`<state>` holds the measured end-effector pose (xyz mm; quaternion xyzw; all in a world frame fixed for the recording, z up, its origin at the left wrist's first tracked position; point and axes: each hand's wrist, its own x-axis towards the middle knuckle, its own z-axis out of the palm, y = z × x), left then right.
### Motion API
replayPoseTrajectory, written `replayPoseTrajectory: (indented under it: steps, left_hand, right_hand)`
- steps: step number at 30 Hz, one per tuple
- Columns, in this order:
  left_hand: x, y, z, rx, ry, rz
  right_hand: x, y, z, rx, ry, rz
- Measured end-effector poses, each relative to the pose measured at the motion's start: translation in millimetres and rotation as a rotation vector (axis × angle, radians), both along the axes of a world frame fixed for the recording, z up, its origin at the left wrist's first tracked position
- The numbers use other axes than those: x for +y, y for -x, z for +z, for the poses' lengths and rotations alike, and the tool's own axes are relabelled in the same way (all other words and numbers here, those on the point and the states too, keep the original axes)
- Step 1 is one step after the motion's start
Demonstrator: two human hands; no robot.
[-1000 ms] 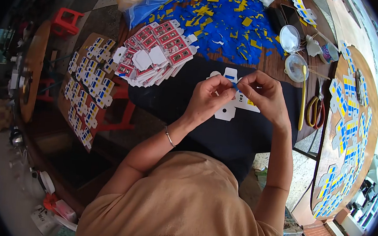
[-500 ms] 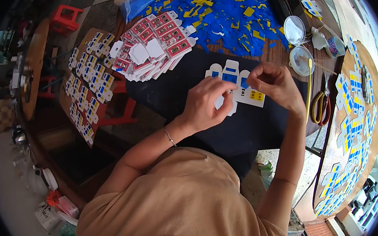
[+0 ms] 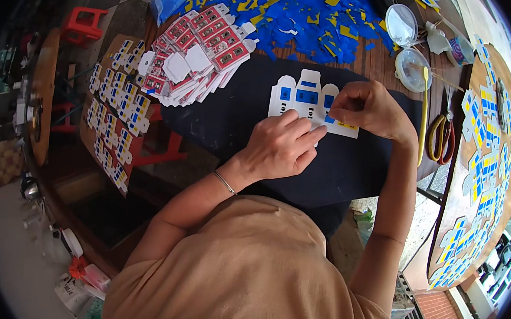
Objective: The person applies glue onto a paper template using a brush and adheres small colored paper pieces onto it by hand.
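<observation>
On the dark cloth (image 3: pixel 241 110) in front of me lies a flat unfolded carton (image 3: pixel 300 105), white with blue and yellow panels and black print. My left hand (image 3: pixel 281 146) covers its lower part, fingers bent and close together, holding it down. My right hand (image 3: pixel 372 112) is over its right side, thumb and forefinger pinched at the edge of a blue panel. What lies between those fingertips is too small to make out. Part of the yellow panels is hidden under the right hand.
Red-and-white flat cartons (image 3: pixel 206 58) are heaped at left. Behind lie loose blue and yellow pieces (image 3: pixel 298 23). At right are plastic tubs (image 3: pixel 411 70), a yellow stick (image 3: pixel 423 119) and scissors (image 3: pixel 441 138). Boards with cartons (image 3: pixel 118 99) and a round table (image 3: pixel 479 167) flank me.
My left hand has gone from a raised, ring-shaped pinch to lying on the carton. My right fingertips have come lower over its right side. The whole view has shifted slightly.
</observation>
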<state>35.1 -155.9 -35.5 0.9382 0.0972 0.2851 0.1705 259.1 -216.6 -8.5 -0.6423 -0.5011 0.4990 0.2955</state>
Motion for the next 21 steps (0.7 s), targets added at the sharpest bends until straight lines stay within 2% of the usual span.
replayPoseTrajectory:
  steps: [21]
  left_hand:
    - [0.0, -1.0, -2.2, 0.029, -0.004, 0.022]
  right_hand:
    - [6.1, 3.4, 2.7, -0.077, -0.040, 0.040]
